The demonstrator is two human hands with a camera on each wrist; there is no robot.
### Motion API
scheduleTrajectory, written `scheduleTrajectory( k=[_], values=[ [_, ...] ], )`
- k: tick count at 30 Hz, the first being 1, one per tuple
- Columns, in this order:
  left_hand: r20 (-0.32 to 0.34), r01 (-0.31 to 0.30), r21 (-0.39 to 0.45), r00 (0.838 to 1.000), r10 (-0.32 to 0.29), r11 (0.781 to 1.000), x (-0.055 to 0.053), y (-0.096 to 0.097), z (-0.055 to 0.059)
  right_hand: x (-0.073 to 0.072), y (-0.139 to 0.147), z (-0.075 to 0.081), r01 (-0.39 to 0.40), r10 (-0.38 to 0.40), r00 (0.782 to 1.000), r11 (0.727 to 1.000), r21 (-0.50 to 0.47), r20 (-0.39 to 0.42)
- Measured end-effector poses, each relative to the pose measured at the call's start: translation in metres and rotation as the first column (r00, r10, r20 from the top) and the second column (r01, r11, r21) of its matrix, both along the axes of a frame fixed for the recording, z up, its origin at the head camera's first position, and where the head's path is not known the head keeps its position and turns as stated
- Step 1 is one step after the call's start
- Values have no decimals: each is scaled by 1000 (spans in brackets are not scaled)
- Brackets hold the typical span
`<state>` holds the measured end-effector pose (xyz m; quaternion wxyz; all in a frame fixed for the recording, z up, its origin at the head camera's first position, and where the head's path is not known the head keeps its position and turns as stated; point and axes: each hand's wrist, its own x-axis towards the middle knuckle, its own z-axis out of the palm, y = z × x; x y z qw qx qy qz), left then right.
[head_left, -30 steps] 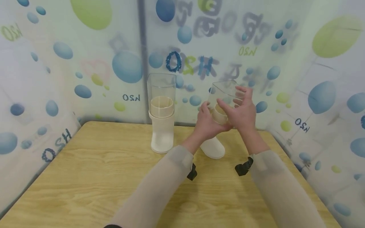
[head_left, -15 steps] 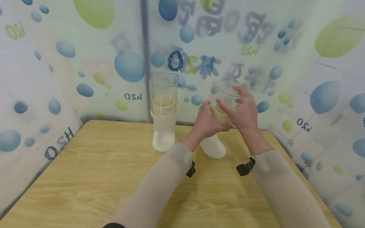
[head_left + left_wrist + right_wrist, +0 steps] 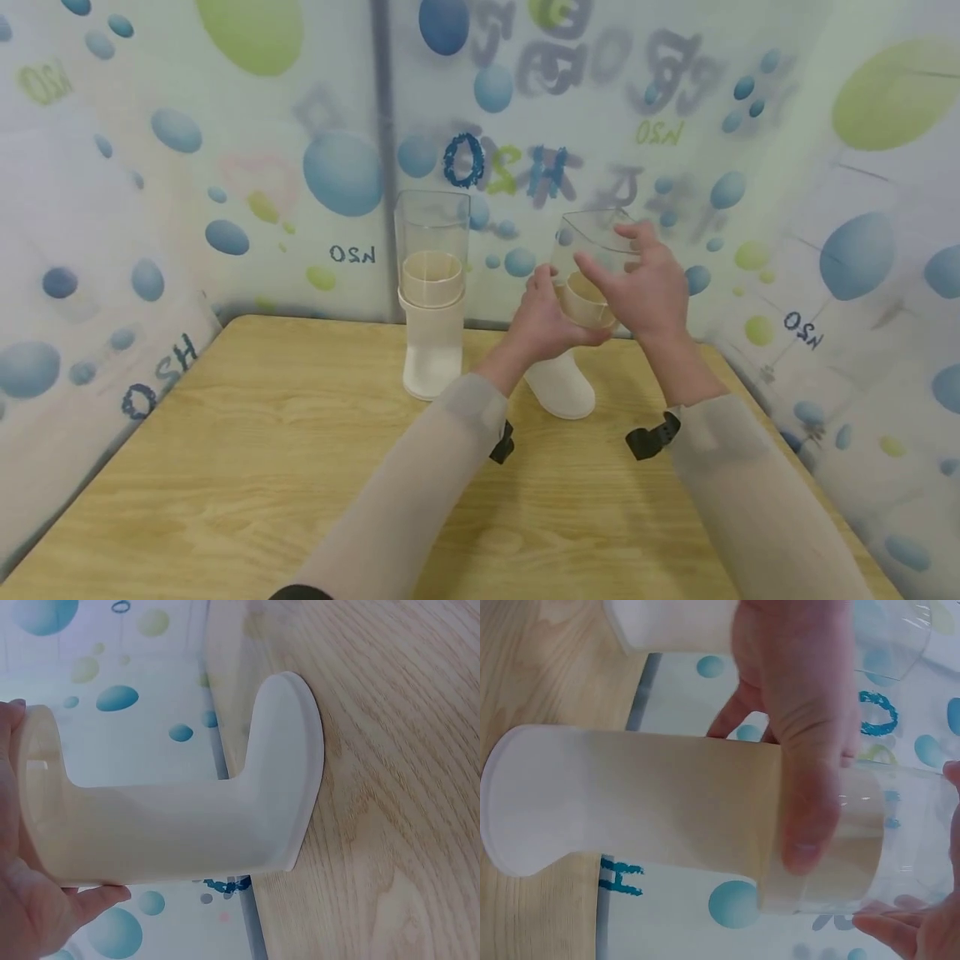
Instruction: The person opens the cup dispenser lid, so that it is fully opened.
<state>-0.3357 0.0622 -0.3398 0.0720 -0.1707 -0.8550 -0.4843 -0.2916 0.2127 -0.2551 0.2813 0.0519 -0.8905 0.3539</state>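
Observation:
A dispenser with a white stand (image 3: 561,387) and a clear square-topped container (image 3: 588,237) is at the right back of the table. My left hand (image 3: 543,327) grips its collar, with the thumb wrapped across the front in the right wrist view. The white foot (image 3: 289,772) rests on the wood in the left wrist view. My right hand (image 3: 651,287) holds the clear container higher up, thumb on the near side and fingers spread round the right. Inside sits a beige ring (image 3: 859,840), partly hidden by my left thumb.
A second dispenser of the same kind (image 3: 435,346) stands upright to the left, its clear container (image 3: 432,221) on top. The wooden table (image 3: 262,450) meets a printed wall covering (image 3: 300,100) with blue and green drops at the back and sides.
The head view shifts slightly. My right hand and the clear container move a little to the right; my left hand keeps its grip on the collar.

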Motion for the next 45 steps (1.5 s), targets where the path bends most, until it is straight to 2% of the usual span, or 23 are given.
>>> scheduleTrajectory(
  k=[4, 6, 10, 11, 16, 22, 28, 33, 39, 43, 45],
  values=[
    [8, 1, -6, 1000, -1, 1000, 0, 1, 3, 2, 5, 3, -5, 8, 999, 998, -60, 47],
    [9, 7, 2, 1000, -7, 1000, 0, 2, 3, 3, 5, 3, 5, -4, 999, 1000, -27, 44],
    [5, 28, 30, 1000, -28, 999, -1, 0, 3, 2, 2, 5, 43, -41, 999, 993, 111, -25],
    [4, 33, 41, 999, -33, 999, -1, -1, 2, 2, 1, 6, 48, -45, 999, 991, 122, -30],
    [18, 38, 37, 999, -39, 999, -1, -5, 2, 3, 0, 8, 45, -46, 999, 998, 53, 27],
    [0, 67, 13, 998, -67, 998, -2, -6, 3, 6, -4, 8, 114, -103, 993, 976, 188, -63],
    [-4, 77, -8, 997, -77, 997, -2, -8, 5, 8, -1, 11, 96, -96, 995, 993, 65, 0],
    [11, 78, -32, 997, -78, 996, -3, -8, 5, 9, -3, 12, 109, -99, 993, 981, 162, -68],
    [-7, 81, -22, 997, -81, 996, -2, -11, 5, 9, -2, 12, 92, -90, 995, 993, 69, -31],
    [2, 84, -16, 996, -84, 996, -1, -12, 4, 11, -4, 11, 74, -67, 996, 990, 122, -56],
    [7, 81, -8, 997, -81, 997, -1, -13, 3, 12, -4, 12, 60, -56, 998, 992, 109, -35]
  ],
)
